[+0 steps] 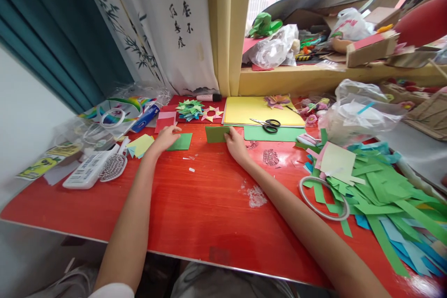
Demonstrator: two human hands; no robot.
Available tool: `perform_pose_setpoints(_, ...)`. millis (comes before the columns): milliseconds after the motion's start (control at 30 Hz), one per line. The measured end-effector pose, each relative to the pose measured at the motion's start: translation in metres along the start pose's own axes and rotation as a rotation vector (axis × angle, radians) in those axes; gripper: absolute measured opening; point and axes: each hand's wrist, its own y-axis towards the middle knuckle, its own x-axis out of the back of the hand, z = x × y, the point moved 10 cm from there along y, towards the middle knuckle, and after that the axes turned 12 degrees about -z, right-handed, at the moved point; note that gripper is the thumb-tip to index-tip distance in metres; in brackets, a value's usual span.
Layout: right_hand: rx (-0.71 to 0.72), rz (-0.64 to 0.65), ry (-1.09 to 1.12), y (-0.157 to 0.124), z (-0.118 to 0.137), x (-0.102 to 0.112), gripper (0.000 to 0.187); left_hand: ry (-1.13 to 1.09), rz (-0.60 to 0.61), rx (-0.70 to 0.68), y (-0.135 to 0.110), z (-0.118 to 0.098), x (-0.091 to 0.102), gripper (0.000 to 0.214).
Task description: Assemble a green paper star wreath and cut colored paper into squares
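My right hand (236, 143) pinches the right end of a green paper piece (217, 134), which is raised with its broad side facing me. My left hand (166, 138) is at the left edge of a green paper square (182, 142) on the table, its fingers stretched out; whether it presses on the paper I cannot tell. Left of that hand lie pale yellow paper pieces (142, 145), and behind it are pink and red paper squares (165, 121). Black-handled scissors (269, 125) rest on yellow sheets (244, 108), with a green sheet (275, 134) in front of them.
On the red table (195, 214), a heap of green and blue paper strips (380, 191) spreads at right beside a tape roll (344, 213). Folded paper stars (190, 110) stand at the back. A hairbrush (113, 167) and white box (85, 172) lie left.
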Motion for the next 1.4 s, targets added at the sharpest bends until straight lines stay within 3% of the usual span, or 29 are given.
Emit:
perform_pose_setpoints(200, -0.008, 0.035, -0.015, 0.0, -0.007, -0.005, 0.006, 0.192, 0.193, -0.031, -0.017, 0.02, -0.005, 0.054)
perform_pose_setpoints(400, -0.009, 0.054, -0.007, 0.001, -0.011, -0.009, 0.009, 0.317, 0.285, -0.025, -0.019, 0.028, -0.013, 0.079)
perform_pose_setpoints(700, -0.007, 0.059, -0.003, 0.002, -0.017, -0.011, 0.01, 0.364, 0.298, 0.023, -0.018, 0.028, -0.016, 0.055)
perform_pose_setpoints(833, -0.006, 0.066, 0.002, 0.002, -0.017, -0.011, 0.01, 0.257, 0.308, 0.063, -0.024, 0.022, -0.015, 0.059)
perform_pose_setpoints(933, -0.008, 0.067, 0.008, 0.002, -0.018, -0.011, 0.01, 0.142, 0.325, 0.087, -0.029, 0.016, -0.015, 0.049)
perform_pose_setpoints(1067, -0.015, 0.057, 0.017, 0.003, -0.019, -0.011, 0.009, -0.01, 0.266, 0.038, -0.025, -0.002, -0.009, 0.03)
perform_pose_setpoints(1233, -0.02, 0.025, 0.018, 0.004, -0.016, -0.006, 0.009, -0.194, 0.064, -0.084, -0.013, -0.034, 0.002, 0.028)
perform_pose_setpoints(1400, -0.031, 0.038, 0.015, 0.002, -0.012, -0.005, 0.006, -0.407, 0.012, -0.109, -0.019, -0.045, -0.016, 0.036)
